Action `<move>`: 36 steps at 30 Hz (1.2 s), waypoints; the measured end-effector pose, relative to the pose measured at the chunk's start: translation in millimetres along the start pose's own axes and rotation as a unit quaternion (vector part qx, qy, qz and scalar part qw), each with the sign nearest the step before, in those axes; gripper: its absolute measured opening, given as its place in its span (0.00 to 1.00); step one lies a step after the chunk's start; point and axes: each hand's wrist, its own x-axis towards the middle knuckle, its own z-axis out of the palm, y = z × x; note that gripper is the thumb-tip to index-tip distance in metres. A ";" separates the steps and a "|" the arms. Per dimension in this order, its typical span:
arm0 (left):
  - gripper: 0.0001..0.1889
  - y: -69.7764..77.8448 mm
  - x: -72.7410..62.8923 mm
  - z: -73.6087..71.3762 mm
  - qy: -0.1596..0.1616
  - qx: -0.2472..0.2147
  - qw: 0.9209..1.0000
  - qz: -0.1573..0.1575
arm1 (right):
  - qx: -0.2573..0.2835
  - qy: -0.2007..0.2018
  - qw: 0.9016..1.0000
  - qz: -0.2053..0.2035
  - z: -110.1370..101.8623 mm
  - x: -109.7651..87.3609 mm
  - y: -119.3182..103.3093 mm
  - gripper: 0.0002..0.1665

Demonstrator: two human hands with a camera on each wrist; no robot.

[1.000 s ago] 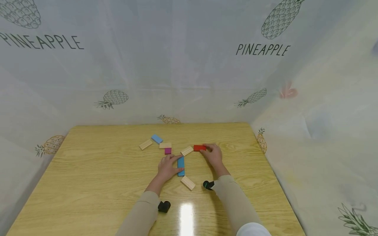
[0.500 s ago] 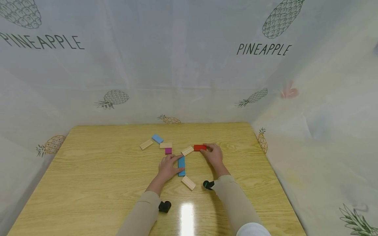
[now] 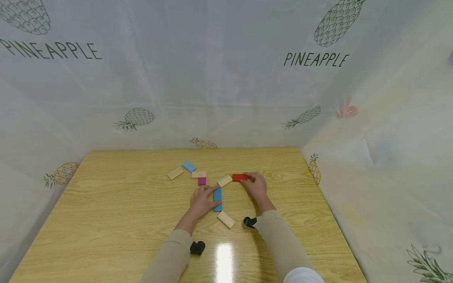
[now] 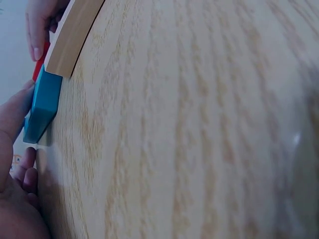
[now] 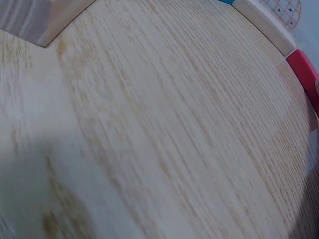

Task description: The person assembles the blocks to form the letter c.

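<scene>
My left hand holds a blue wooden block lengthwise, index finger at its far end and thumb near its close end. The left wrist view shows the same blue block lying flat on the table. To the right, my right hand pinches the right end of a red block between thumb and index finger. A plain wooden block slants between the blue and red ones, its ends meeting them or nearly so. Another plain block angles off the blue block's near end. In the right wrist view the red block shows at the right edge.
Left of my left hand lie a purple block, two plain blocks, one of them a slanted plain block, and a light blue block. The wood-grain table ends at a pineapple-print curtain behind and on both sides.
</scene>
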 end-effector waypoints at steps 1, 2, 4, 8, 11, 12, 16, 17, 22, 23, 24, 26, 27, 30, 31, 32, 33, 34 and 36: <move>0.32 -0.2 0.1 0.2 -0.001 -0.001 1.000 -0.001 | 0.000 0.000 1.000 0.001 0.1 -0.1 0.1 0.23; 0.32 -0.5 0.1 0.5 -0.001 -0.001 1.000 0.000 | 0.001 0.000 1.000 0.001 0.3 -0.1 0.3 0.23; 0.32 -0.9 0.1 0.6 0.000 0.000 1.000 0.002 | 0.001 0.001 1.000 0.002 0.5 -0.2 0.5 0.23; 0.32 -1.4 0.1 0.6 -0.001 0.002 1.000 0.000 | 0.002 0.000 1.000 0.006 0.6 -0.7 0.3 0.23; 0.32 -1.0 -0.1 0.2 -0.002 -0.001 1.000 -0.002 | 0.001 0.000 1.000 0.007 0.6 -1.3 -0.2 0.23; 0.32 -0.9 -0.2 -0.1 -0.001 -0.001 1.000 -0.002 | 0.000 0.000 1.000 0.007 0.6 -1.5 -0.4 0.23; 0.32 -0.7 -0.1 0.0 -0.002 0.002 1.000 -0.003 | 0.000 0.001 1.000 0.006 0.3 -2.1 -1.2 0.23; 0.32 -0.9 0.1 0.3 -0.004 0.003 1.000 -0.003 | -0.001 0.002 1.000 0.006 0.2 -2.1 -1.3 0.23; 0.32 -1.8 1.1 2.3 -0.005 0.002 1.000 -0.009 | -0.004 0.001 1.000 0.005 0.2 -2.2 -0.8 0.23; 0.32 -1.8 1.3 2.5 -0.005 0.000 1.000 -0.011 | -0.005 0.000 1.000 0.005 0.3 -2.1 -0.6 0.23; 0.32 -1.8 1.3 2.6 -0.005 -0.002 1.000 -0.011 | -0.005 0.001 1.000 0.005 0.2 -2.0 -0.5 0.23; 0.32 -1.8 1.3 2.4 -0.006 -0.001 1.000 -0.011 | -0.003 0.000 1.000 0.004 0.0 -2.0 -0.6 0.23; 0.32 -1.7 1.1 2.2 -0.006 -0.001 1.000 -0.010 | -0.002 0.000 1.000 0.004 -0.1 -2.2 -0.7 0.23; 0.32 -1.3 0.8 1.5 -0.006 -0.001 1.000 -0.008 | 0.002 0.000 1.000 0.005 -0.5 -2.2 -1.0 0.23; 0.32 -1.2 0.7 1.4 -0.005 -0.001 1.000 -0.008 | 0.002 -0.001 1.000 0.005 -0.4 -2.3 -0.9 0.23; 0.32 -1.1 0.7 1.2 -0.004 -0.002 1.000 -0.008 | 0.001 -0.001 1.000 0.005 -0.4 -2.1 -0.7 0.23; 0.32 -0.9 0.6 1.0 -0.005 -0.003 1.000 -0.009 | -0.001 -0.001 1.000 0.005 -0.2 -1.9 -0.5 0.23; 0.32 -0.8 0.6 1.0 -0.005 -0.004 1.000 -0.010 | -0.003 -0.001 1.000 0.004 -0.1 -1.7 -0.3 0.23; 0.32 -0.7 0.6 0.7 -0.004 -0.003 1.000 -0.010 | -0.004 -0.001 1.000 0.003 0.2 -1.4 0.1 0.23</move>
